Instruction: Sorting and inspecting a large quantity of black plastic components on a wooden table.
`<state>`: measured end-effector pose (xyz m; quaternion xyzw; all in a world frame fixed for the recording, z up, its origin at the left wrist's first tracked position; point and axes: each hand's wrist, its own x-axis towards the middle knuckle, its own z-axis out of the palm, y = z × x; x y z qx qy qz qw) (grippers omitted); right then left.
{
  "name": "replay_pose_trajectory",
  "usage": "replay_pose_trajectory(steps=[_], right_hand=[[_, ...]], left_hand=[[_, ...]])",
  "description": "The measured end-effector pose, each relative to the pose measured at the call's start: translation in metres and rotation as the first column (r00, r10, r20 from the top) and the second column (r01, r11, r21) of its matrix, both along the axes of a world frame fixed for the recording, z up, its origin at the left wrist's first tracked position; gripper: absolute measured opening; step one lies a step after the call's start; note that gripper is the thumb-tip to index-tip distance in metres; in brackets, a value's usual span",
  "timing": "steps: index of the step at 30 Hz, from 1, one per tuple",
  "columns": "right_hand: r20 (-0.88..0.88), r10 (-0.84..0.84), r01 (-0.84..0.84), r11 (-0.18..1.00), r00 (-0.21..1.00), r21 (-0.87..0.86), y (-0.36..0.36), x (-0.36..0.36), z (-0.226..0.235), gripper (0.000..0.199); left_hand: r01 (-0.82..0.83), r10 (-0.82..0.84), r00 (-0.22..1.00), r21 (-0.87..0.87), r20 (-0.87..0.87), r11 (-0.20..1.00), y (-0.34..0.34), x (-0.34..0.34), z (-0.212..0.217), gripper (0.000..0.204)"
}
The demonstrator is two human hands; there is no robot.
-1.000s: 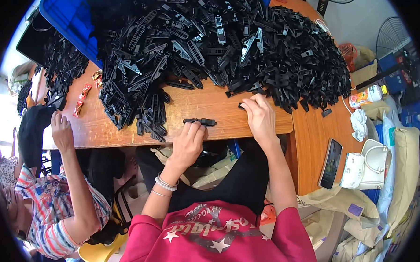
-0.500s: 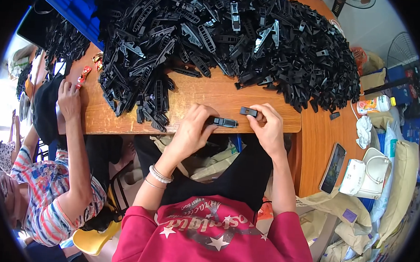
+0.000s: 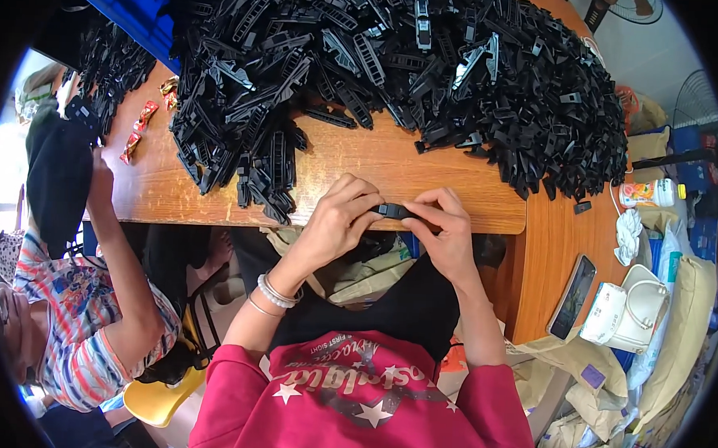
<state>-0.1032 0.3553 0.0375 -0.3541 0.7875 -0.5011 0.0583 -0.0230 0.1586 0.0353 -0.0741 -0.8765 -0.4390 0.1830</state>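
- One slim, dark plastic part (image 3: 393,211) is bridging the left hand (image 3: 345,217) and the right hand (image 3: 444,229), near the front edge of the desk (image 3: 409,168).
- The left hand is pinching its left end between thumb and curled fingers; the right hand is gripping its right end with narrowed fingertips.
- The desk is showing orange-brown wood grain, its edge scuffed pale.
- Ladder-slotted black strips (image 3: 369,60) are lying tangled behind the hands, while smaller chunky black pieces (image 3: 571,137) are forming a dense mound to the right.
- Shiny red-and-gold twisted wrappers (image 3: 146,115) are resting left of the strips.
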Motion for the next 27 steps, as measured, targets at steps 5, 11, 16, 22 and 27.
replay_pose_trajectory(steps=[5, 11, 16, 22, 27], right_hand=[[0.153, 0.296, -0.307, 0.950, 0.943, 0.052, 0.016, 0.012, 0.007, 0.027], [-0.483, -0.256, 0.306, 0.951, 0.837, 0.028, -0.007, -0.052, 0.002, 0.017], [-0.637, -0.290, 0.479, 0.866, 0.714, 0.143, 0.000, -0.074, -0.008, 0.024], [-0.646, -0.160, 0.330, 0.932, 0.746, 0.150, -0.008, -0.082, -0.006, 0.022], [-0.453, -0.179, 0.218, 0.975, 0.873, 0.036, -0.003, -0.063, -0.002, 0.013]], left_hand=[[0.050, -0.044, 0.997, -0.095, 0.057, 0.994, -0.030, -0.026, 0.024, 0.033], [-0.300, 0.404, 0.915, -0.670, 0.000, 0.680, -0.037, -0.065, 0.017, 0.021], [-0.227, 0.224, 0.973, -0.388, -0.053, 0.893, 0.008, -0.021, 0.009, 0.030], [-0.229, 0.195, 0.963, -0.182, -0.184, 0.956, 0.025, 0.008, -0.004, 0.045], [-0.319, 0.294, 0.945, 0.198, 0.143, 0.927, 0.022, 0.018, -0.006, 0.026]])
